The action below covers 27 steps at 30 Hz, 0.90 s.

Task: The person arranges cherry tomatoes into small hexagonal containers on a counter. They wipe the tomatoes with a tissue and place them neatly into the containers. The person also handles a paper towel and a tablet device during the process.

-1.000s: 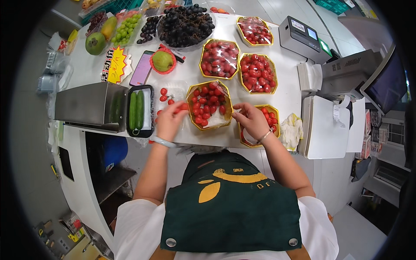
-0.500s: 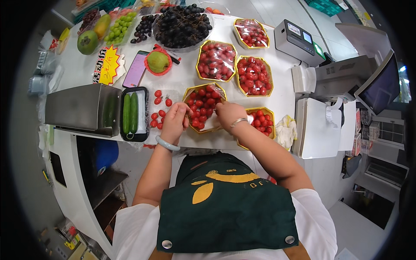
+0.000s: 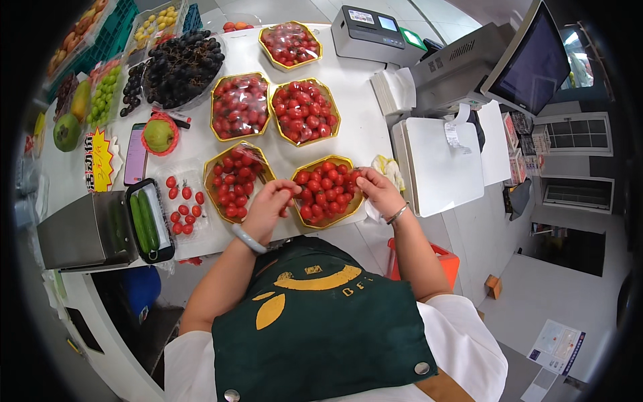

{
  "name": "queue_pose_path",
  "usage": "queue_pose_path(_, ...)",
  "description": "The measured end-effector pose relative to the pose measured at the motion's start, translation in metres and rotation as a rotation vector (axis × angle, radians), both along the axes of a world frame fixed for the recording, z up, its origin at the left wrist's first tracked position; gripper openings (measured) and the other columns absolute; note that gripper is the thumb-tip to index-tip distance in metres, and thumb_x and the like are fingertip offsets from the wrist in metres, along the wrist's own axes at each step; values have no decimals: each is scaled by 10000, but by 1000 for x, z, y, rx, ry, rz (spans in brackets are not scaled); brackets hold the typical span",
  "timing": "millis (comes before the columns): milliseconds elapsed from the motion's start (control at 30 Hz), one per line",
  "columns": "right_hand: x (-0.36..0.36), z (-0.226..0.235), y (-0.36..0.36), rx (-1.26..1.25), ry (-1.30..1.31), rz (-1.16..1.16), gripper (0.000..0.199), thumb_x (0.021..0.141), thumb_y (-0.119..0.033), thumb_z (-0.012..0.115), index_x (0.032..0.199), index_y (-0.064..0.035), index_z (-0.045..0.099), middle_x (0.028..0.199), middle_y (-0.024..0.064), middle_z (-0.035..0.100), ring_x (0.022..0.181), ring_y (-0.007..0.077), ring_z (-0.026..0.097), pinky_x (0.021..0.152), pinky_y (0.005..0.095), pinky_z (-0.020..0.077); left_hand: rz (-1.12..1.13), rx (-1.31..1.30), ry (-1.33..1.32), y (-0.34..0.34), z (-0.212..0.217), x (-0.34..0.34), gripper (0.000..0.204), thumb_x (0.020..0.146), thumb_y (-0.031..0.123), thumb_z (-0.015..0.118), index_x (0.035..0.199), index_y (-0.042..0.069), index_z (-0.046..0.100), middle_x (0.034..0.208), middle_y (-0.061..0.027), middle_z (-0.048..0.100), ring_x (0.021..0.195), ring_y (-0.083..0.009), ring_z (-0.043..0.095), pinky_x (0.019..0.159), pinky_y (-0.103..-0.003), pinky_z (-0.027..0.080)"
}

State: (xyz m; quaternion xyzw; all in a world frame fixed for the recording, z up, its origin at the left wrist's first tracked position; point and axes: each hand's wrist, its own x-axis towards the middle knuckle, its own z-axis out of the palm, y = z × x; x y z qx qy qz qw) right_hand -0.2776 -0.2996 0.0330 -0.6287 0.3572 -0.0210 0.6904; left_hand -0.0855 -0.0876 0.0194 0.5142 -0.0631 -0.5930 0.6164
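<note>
A gold-rimmed tray of cherry tomatoes [image 3: 328, 191] stands uncovered at the table's near edge, between my hands. At its left rim, my left hand [image 3: 269, 204] is closed, with a red cherry tomato showing at the fingertips. My right hand [image 3: 380, 193] pinches at the tray's right rim; what lies between its fingers is too small to make out. Left of this tray is another gold tray of tomatoes [image 3: 234, 184], with film visible at its top. A clear plastic sheet or tray holds several loose cherry tomatoes [image 3: 184, 210] farther left.
Film-wrapped tomato trays [image 3: 240, 106] stand behind. Cucumbers in a black tray [image 3: 146, 221], a metal box [image 3: 84, 231], a phone [image 3: 135, 155], a netted green fruit [image 3: 159, 136] and black grapes [image 3: 184, 70] are on the left. A white scale [image 3: 439, 164], cloth [image 3: 388, 173] and printer [image 3: 368, 33] are right.
Both hands have moved from the left tray to the uncovered tray on its right. The view has shifted, so the tabletop things appear farther left.
</note>
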Motion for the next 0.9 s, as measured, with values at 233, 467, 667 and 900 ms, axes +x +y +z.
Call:
queue_pose_path(233, 38, 11, 8, -1008, 374, 316, 303, 861, -207, 611, 1135, -85, 565, 988, 165, 609, 861, 349, 618, 744, 424, 509, -124, -101, -923, -26, -9, -42, 211, 815, 43, 595, 1021, 57, 638, 1093, -119, 536, 1064, -283, 531, 942, -337, 427)
queue_pose_path(467, 29, -3, -10, -752, 221, 188, 289, 788, -94, 660, 1059, -45, 571, 936, 139, 605, 838, 287, 614, 744, 374, 499, -88, -81, -1214, -56, -7, -31, 322, 798, 30, 594, 1118, 52, 565, 1111, -136, 589, 1076, -335, 530, 946, -403, 427)
queue_pose_path(667, 12, -5, 1, -614, -48, 209, 358, 784, 3, 606, 1139, -28, 568, 1022, 63, 608, 827, 175, 594, 778, 289, 489, -99, -133, -1219, -77, -11, -28, 422, 789, -38, 490, 1200, 44, 541, 1181, -152, 581, 1131, -318, 538, 986, -392, 423)
queue_pose_path(900, 11, -7, -5, -612, 43, 5, 224, 819, -47, 631, 1041, -41, 608, 842, 53, 623, 757, 159, 596, 679, 282, 487, 206, -53, -816, -14, -5, 12, 403, 852, -71, 429, 1235, 10, 524, 1156, -94, 601, 1058, -182, 582, 928, -305, 458)
